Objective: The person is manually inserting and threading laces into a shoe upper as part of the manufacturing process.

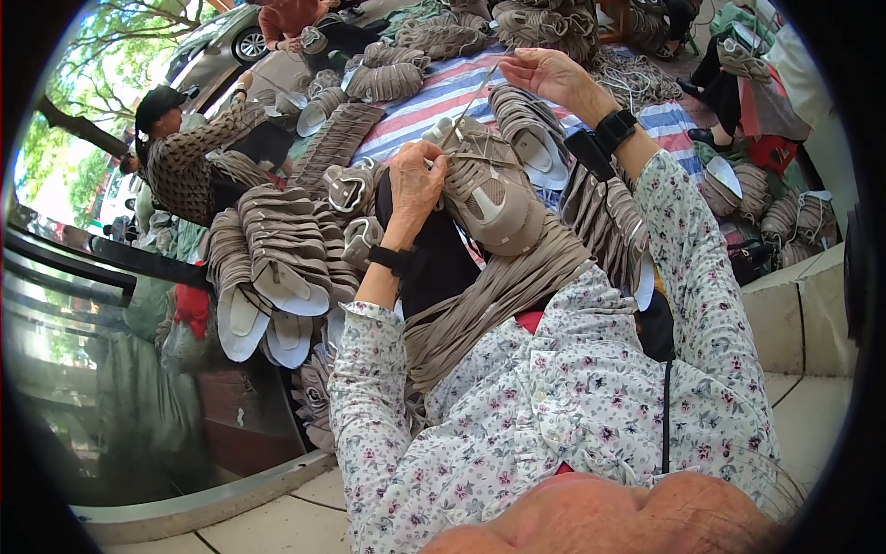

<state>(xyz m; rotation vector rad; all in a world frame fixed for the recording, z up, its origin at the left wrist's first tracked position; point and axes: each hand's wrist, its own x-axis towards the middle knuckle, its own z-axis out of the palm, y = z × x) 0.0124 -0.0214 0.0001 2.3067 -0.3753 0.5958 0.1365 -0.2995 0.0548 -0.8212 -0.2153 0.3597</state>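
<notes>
A taupe sneaker upper (pixel 503 208) with a mesh toe rests over my lap, its toe toward me. My left hand (pixel 415 185) is closed at its left edge, thumb and fingers pinched together; the exact spot they grip is partly hidden. Above and to the right, my right hand (pixel 549 78) is raised away from the upper. Its thumb and forefinger pinch a thin taupe shoelace (pixel 482 90) that runs taut down to the lacing. Under the upper, a thick bundle of loose taupe shoelaces (pixel 498 295) drapes across my lap.
Stacked uppers with white insoles stand left (pixel 286 249) and right (pixel 600 217) of me. A striped sheet (pixel 415 115) with more piles lies ahead. One person (pixel 185 148) sits at left, others farther back. A glass panel (pixel 148 397) is at lower left.
</notes>
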